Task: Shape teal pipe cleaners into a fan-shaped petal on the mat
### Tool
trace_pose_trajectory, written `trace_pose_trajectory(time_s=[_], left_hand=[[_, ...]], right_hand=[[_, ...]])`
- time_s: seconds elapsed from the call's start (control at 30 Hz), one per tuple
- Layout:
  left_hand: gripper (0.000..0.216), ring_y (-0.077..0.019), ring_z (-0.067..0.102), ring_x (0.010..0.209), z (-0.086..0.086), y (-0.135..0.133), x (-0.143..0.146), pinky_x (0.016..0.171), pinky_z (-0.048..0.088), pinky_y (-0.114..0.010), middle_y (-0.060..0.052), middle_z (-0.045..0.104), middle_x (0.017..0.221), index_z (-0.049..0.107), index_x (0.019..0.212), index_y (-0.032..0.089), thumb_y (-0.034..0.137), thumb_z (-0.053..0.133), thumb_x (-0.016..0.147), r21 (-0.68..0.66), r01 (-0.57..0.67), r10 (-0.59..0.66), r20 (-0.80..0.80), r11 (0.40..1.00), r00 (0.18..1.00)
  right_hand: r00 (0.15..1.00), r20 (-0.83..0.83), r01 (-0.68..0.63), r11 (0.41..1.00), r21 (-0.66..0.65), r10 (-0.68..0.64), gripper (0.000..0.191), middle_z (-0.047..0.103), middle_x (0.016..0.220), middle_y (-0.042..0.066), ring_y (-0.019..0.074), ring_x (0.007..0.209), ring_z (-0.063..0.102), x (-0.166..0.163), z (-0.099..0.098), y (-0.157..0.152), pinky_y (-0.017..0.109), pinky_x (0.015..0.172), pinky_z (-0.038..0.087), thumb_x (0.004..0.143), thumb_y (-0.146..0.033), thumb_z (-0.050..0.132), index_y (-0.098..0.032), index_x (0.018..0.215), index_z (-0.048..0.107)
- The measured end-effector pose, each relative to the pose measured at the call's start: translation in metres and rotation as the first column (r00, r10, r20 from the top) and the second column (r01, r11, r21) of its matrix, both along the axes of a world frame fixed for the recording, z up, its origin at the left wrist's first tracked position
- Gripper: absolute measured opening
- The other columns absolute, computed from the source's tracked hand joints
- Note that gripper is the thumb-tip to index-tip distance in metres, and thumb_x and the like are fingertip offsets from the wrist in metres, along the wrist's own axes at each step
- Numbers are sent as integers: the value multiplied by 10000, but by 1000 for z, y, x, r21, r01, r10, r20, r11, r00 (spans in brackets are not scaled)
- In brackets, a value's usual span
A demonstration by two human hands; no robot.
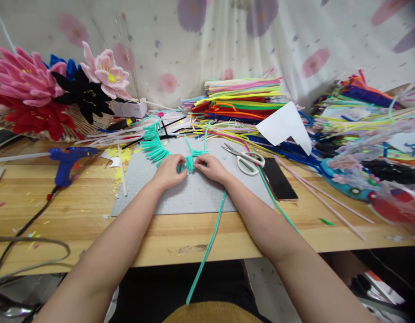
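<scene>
Behind the wooden counter (pixel 160 240) hangs a pale sheet (pixel 153 36) printed with soft flowers. At frame centre, above a smooth grey mat (pixel 167 199), the left hand (pixel 171 171) and right hand (pixel 212 168) both pinch the near end of a curved teal fringe (pixel 153 150), fuzzy and closely ridged. The step looks like shaping its folds; the next move calls for a steady fingertip hold.
</scene>
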State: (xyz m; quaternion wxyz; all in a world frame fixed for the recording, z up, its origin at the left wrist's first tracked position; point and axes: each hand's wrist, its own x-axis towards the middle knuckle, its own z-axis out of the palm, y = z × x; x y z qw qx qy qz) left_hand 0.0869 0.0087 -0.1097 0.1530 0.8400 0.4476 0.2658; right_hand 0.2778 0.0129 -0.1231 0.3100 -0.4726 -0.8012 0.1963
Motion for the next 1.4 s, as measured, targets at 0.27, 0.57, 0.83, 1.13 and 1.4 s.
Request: trace_pose_trajectory(time_s=[0.27,0.57,0.83,1.13,1.4], left_hand=[[169,-186,549,828,-2,3,1,782,436,-330,-32,615,846,546,833,204,154,503,678,-16,-43,43,23,999,999],[181,-232,517,839,-5,8,12,776,403,-372,-71,559,824,609,884,194,214,494,746,88,-59,73,-164,994,984],[340,-239,491,904,-2,4,9,821,383,-380,-42,495,904,599,969,250,342,640,644,18,29,-24,-225,999,974],[117,-203,497,877,-8,3,14,813,373,-359,-29,506,853,631,748,222,317,639,680,2,12,-12,-93,1000,996],[38,-176,525,770,-15,8,13,723,373,-317,-28,569,764,615,690,190,221,597,700,74,155,-144,-129,985,981]], right_hand=[[998,28,54,998,43,-55,111,597,690,18,140,691,507,-7,1,0,273,704,356,774,-228,559,-173,686,597],[992,-51,115,993,32,-114,79,603,710,21,146,711,502,-8,3,0,278,708,364,752,-204,531,-178,698,582],[985,-131,105,994,-29,-108,92,577,686,3,131,698,502,-1,-4,4,255,675,381,763,-221,522,-178,696,570],[999,-14,35,999,2,-34,81,625,746,26,152,759,530,2,-1,0,291,750,373,764,-218,561,-174,705,595],[991,121,-63,997,32,59,70,631,745,31,161,764,519,7,8,-4,298,764,346,769,-201,571,-171,726,616]])
